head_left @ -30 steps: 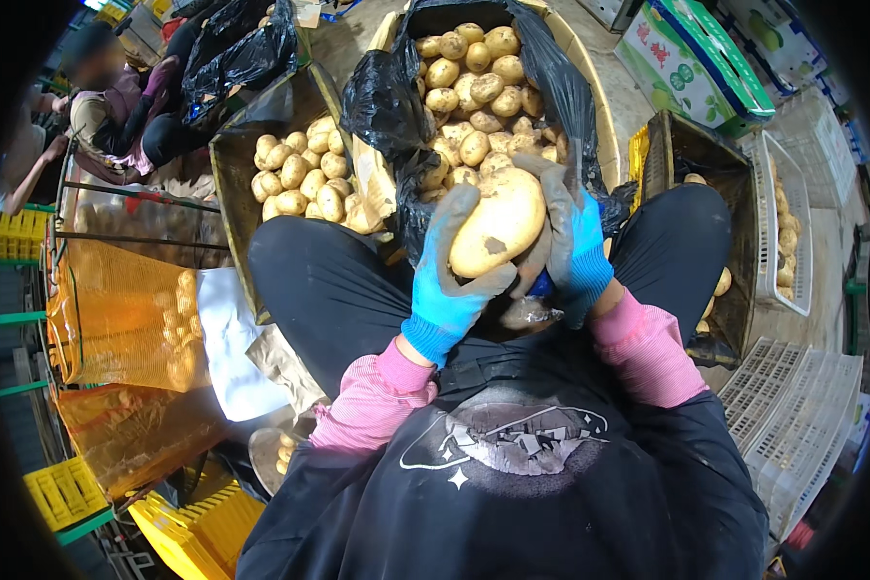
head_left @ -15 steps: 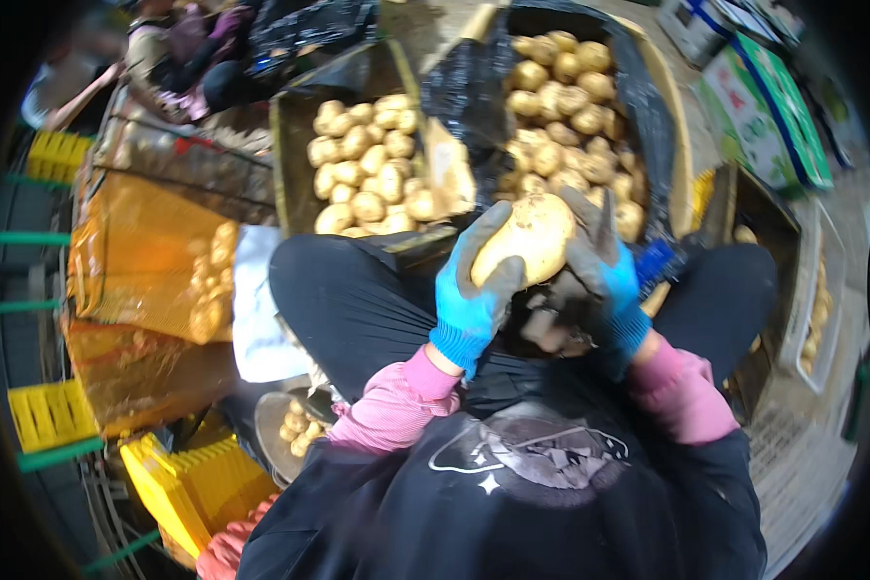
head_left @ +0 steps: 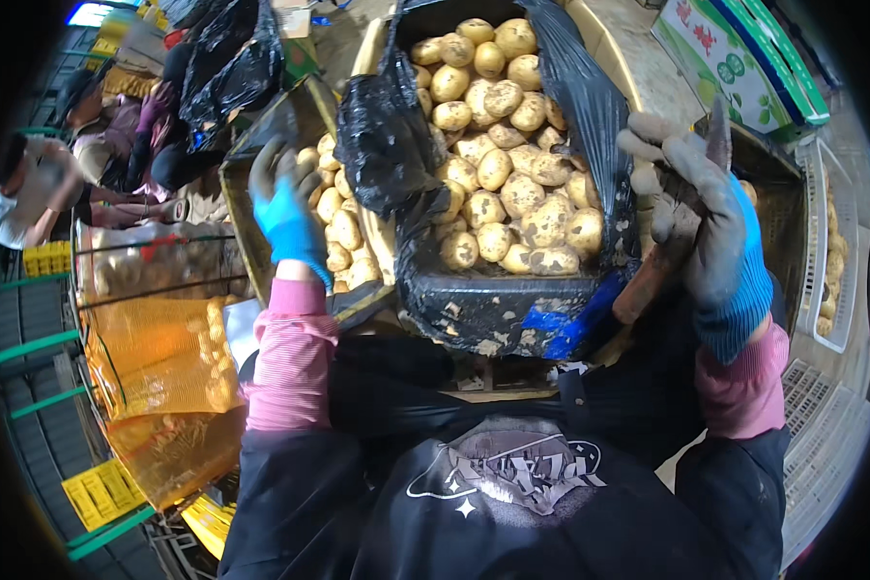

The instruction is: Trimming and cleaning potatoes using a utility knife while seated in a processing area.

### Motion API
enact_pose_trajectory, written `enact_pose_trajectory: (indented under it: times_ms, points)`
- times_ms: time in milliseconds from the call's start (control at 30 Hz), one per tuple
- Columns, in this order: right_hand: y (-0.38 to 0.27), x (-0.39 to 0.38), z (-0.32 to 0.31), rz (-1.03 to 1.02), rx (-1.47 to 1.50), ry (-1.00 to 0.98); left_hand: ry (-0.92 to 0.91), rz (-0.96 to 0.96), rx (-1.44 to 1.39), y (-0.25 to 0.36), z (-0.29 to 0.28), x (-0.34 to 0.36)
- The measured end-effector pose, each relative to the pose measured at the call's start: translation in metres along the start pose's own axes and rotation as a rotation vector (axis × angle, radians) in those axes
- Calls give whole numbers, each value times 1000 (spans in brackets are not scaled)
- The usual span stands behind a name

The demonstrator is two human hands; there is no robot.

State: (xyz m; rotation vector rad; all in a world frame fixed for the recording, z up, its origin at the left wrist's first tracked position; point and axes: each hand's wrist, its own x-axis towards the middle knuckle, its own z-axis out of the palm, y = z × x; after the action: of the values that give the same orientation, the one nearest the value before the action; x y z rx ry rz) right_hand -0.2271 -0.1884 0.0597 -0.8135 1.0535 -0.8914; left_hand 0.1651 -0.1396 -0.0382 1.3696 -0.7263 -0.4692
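My left hand (head_left: 288, 217), in a blue glove with a grey coating, is raised over the left box's potatoes (head_left: 340, 222). Its fingers are apart with nothing between them. At the right, my gloved right hand (head_left: 710, 208) is bent round a long brown tool with a stick-like handle (head_left: 645, 282); the part inside the fingers is hidden. A dark, narrow tip sticks up past the glove, possibly the same tool. Between my hands stands a box lined with black plastic (head_left: 483, 300), heaped with soil-flecked potatoes (head_left: 498, 169).
Orange mesh sacks (head_left: 155, 362) of potatoes stand at the left, with yellow crates (head_left: 103, 495) near them. Two people (head_left: 106, 145) sit at the far left. A green-and-white carton (head_left: 725, 68) and a white plastic basket (head_left: 846, 290) holding potatoes are at the right.
The large potato held between both hands is no longer in them. My hands have parted, the left moving over the left box and the right out to the right. The view has shifted.
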Motion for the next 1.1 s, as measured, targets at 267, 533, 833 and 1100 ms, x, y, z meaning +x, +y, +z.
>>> enact_pose_trajectory:
  times_ms: [267,533,833,1100]
  points:
    - [4,29,-28,-388,-69,-230,-1155,-82,1600,-150,178,-21]
    - [0,14,-30,-41,-45,-221,-1146,-662,3,-47,136,-22]
    - [43,-38,33,113,-73,-435,-808,-541,-653,104,58,-137]
    - [97,-51,73,-225,-236,-396,-566,-588,-1098,99,-19,-162]
